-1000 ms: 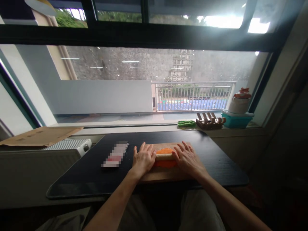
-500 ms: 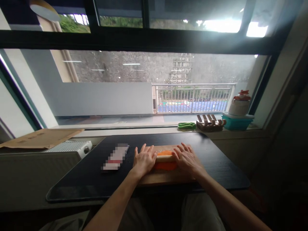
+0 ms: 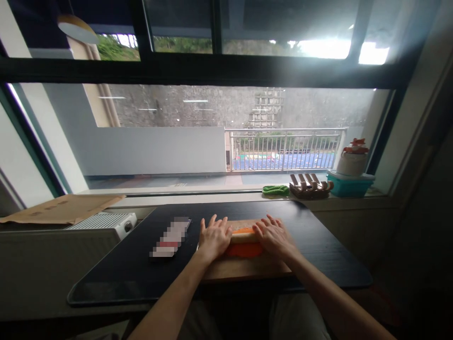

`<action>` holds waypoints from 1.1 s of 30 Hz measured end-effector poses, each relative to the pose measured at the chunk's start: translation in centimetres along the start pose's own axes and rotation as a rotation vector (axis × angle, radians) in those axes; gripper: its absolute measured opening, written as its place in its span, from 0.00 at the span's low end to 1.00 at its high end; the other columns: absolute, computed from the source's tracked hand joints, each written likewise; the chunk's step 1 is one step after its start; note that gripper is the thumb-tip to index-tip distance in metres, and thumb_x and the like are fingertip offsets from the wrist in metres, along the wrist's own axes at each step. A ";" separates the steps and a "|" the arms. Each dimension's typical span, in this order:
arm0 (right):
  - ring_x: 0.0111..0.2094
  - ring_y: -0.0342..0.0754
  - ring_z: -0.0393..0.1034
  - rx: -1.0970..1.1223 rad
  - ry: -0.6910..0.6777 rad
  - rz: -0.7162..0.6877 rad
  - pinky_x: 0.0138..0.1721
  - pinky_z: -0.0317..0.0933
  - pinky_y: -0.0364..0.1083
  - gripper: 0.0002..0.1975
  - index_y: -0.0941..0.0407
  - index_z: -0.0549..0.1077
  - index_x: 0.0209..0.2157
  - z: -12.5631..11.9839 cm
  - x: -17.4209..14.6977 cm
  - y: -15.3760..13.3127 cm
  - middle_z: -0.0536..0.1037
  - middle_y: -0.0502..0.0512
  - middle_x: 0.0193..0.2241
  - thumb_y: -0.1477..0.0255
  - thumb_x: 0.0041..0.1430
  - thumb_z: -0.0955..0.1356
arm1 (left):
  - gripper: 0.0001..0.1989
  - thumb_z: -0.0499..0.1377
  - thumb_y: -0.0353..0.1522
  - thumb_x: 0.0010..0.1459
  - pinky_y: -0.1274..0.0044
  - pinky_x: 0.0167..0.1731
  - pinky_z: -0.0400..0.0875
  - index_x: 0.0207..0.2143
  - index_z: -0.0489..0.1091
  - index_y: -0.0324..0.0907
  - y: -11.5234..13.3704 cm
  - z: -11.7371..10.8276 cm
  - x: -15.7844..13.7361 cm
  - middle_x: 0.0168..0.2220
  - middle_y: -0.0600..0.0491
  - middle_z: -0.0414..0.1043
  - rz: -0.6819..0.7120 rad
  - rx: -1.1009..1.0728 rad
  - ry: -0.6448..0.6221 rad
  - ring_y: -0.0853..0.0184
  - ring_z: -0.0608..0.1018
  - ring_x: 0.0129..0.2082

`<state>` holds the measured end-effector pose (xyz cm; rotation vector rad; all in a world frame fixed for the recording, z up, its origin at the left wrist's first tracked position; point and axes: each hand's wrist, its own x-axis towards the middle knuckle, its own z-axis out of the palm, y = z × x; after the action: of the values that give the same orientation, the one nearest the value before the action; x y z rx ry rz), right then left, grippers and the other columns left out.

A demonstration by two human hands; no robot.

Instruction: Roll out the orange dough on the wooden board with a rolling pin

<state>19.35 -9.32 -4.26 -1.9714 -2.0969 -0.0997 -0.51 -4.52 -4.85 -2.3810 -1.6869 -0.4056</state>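
Note:
A pale wooden rolling pin lies crosswise over a flat orange sheet, perhaps dough or clay. Under both is a wooden board. My left hand rests palm down on the pin's left end, fingers stretched out past it. On the right end my right hand lies the same way, fingers extended and slightly spread. Both palms cover the pin's ends, so only its middle shows. Orange material shows on the near and far sides of the pin.
A phone with a blurred-out screen lies left of the board on the dark table. Along the windowsill are a green cloth-like item, a brown rack and a teal box. Brown cardboard covers part of the radiator.
The view has tilted up slightly, so everything sits lower in the picture. My hands and the rolling pin have shifted a little away from me over the orange sheet.

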 end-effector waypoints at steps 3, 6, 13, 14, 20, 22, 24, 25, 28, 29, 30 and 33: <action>0.63 0.51 0.41 0.009 -0.006 -0.023 0.59 0.38 0.52 0.23 0.50 0.66 0.52 0.2 -1.5 0.2 0.62 0.52 0.58 0.59 0.66 0.50 | 0.23 0.40 0.42 0.65 0.54 0.59 0.41 0.58 0.58 0.45 0.2 0.1 -1.6 0.58 0.51 0.63 0.019 -0.005 -0.003 0.57 0.53 0.63; 0.63 0.52 0.42 0.008 -0.018 0.002 0.58 0.39 0.54 0.23 0.51 0.68 0.50 0.4 -0.5 0.3 0.65 0.54 0.56 0.60 0.66 0.50 | 0.22 0.42 0.41 0.65 0.53 0.58 0.44 0.57 0.60 0.46 0.1 0.2 -0.5 0.56 0.50 0.65 0.001 -0.004 -0.008 0.56 0.56 0.61; 0.58 0.54 0.54 -0.006 -0.012 0.042 0.53 0.49 0.56 0.20 0.48 0.71 0.45 0.0 3.3 0.1 0.72 0.54 0.49 0.63 0.66 0.52 | 0.18 0.56 0.38 0.60 0.62 0.45 0.69 0.50 0.64 0.40 -0.4 0.1 3.6 0.51 0.47 0.65 -0.034 -0.004 -0.001 0.61 0.72 0.46; 0.59 0.54 0.53 -0.007 -0.005 0.036 0.54 0.48 0.56 0.20 0.49 0.71 0.45 0.1 2.9 0.1 0.72 0.54 0.49 0.63 0.66 0.52 | 0.19 0.55 0.39 0.60 0.60 0.47 0.66 0.51 0.63 0.41 -0.4 0.1 3.2 0.52 0.47 0.65 -0.028 -0.006 0.001 0.59 0.71 0.49; 0.63 0.52 0.41 0.003 0.027 -0.023 0.59 0.37 0.54 0.22 0.50 0.65 0.53 0.7 -1.5 0.1 0.63 0.52 0.58 0.59 0.66 0.51 | 0.24 0.39 0.43 0.65 0.54 0.59 0.40 0.59 0.57 0.46 0.2 0.1 -1.6 0.59 0.51 0.62 0.025 -0.016 -0.011 0.57 0.53 0.63; 0.63 0.52 0.41 0.004 0.022 -0.019 0.59 0.37 0.54 0.22 0.50 0.65 0.53 0.7 -1.5 0.1 0.63 0.53 0.58 0.59 0.66 0.51 | 0.24 0.39 0.42 0.65 0.53 0.59 0.40 0.59 0.57 0.45 0.2 0.1 -1.6 0.58 0.51 0.62 0.023 -0.013 -0.018 0.57 0.53 0.63; 0.62 0.53 0.43 -0.001 0.012 0.001 0.58 0.39 0.56 0.22 0.51 0.67 0.51 0.6 -0.4 0.0 0.66 0.55 0.55 0.60 0.66 0.51 | 0.22 0.43 0.42 0.65 0.52 0.58 0.45 0.57 0.60 0.44 0.1 0.1 -0.4 0.56 0.49 0.64 0.005 -0.007 -0.022 0.56 0.57 0.61; 0.62 0.54 0.45 -0.006 0.005 0.014 0.57 0.41 0.56 0.22 0.51 0.69 0.49 0.4 0.4 0.0 0.67 0.55 0.53 0.61 0.66 0.51 | 0.21 0.46 0.41 0.64 0.53 0.56 0.50 0.55 0.61 0.43 0.1 0.2 0.5 0.55 0.48 0.65 -0.008 -0.004 -0.023 0.56 0.61 0.59; 0.58 0.54 0.53 -0.017 -0.014 0.042 0.53 0.48 0.57 0.19 0.50 0.71 0.44 -0.1 2.6 -0.2 0.72 0.56 0.48 0.63 0.66 0.53 | 0.19 0.55 0.38 0.60 0.60 0.47 0.66 0.51 0.64 0.40 -0.2 0.2 2.8 0.52 0.47 0.65 -0.032 -0.001 -0.021 0.60 0.71 0.49; 0.57 0.54 0.55 -0.019 -0.016 0.045 0.52 0.50 0.56 0.19 0.50 0.72 0.43 -0.2 2.9 -0.2 0.72 0.55 0.47 0.63 0.65 0.53 | 0.19 0.56 0.38 0.59 0.62 0.45 0.68 0.50 0.64 0.40 -0.3 0.2 3.1 0.52 0.47 0.65 -0.032 -0.001 -0.019 0.60 0.72 0.47; 0.56 0.54 0.56 -0.020 -0.014 0.046 0.51 0.50 0.56 0.19 0.49 0.72 0.43 -0.2 3.0 -0.3 0.73 0.55 0.46 0.63 0.65 0.53 | 0.19 0.56 0.39 0.59 0.61 0.46 0.67 0.51 0.63 0.40 -0.3 0.2 3.1 0.52 0.47 0.65 -0.030 -0.002 -0.018 0.60 0.71 0.48; 0.58 0.54 0.53 -0.016 0.008 0.028 0.54 0.47 0.56 0.20 0.49 0.71 0.45 -0.1 1.5 -0.4 0.72 0.55 0.49 0.62 0.66 0.52 | 0.21 0.47 0.41 0.64 0.54 0.56 0.52 0.55 0.61 0.43 -0.2 0.2 1.4 0.55 0.47 0.65 -0.010 -0.007 -0.016 0.56 0.63 0.57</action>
<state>18.94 -7.93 -3.77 -2.0054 -2.0696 -0.1193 -0.19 -3.13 -4.52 -2.3879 -1.7075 -0.3960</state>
